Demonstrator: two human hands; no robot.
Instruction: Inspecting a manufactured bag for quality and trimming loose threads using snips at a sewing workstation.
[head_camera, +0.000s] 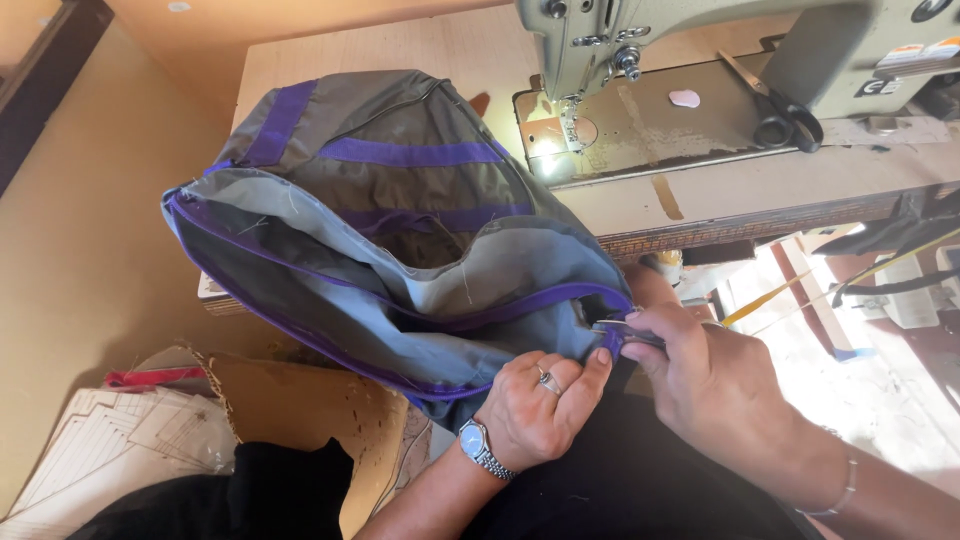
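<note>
Hands, two: left hand (540, 405) and right hand (700, 375) each pinch one grey-purple bag (400, 240) beside one sewing machine (700, 60).

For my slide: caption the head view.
Both hands, left and right, grip a grey-and-purple bag beside a sewing machine.

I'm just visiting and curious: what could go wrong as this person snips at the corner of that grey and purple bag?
The small metal snips in the right hand sit close to the left hand's thumb, so a slip might nick it. They could also cut the bag's purple trim instead of loose thread.
</note>
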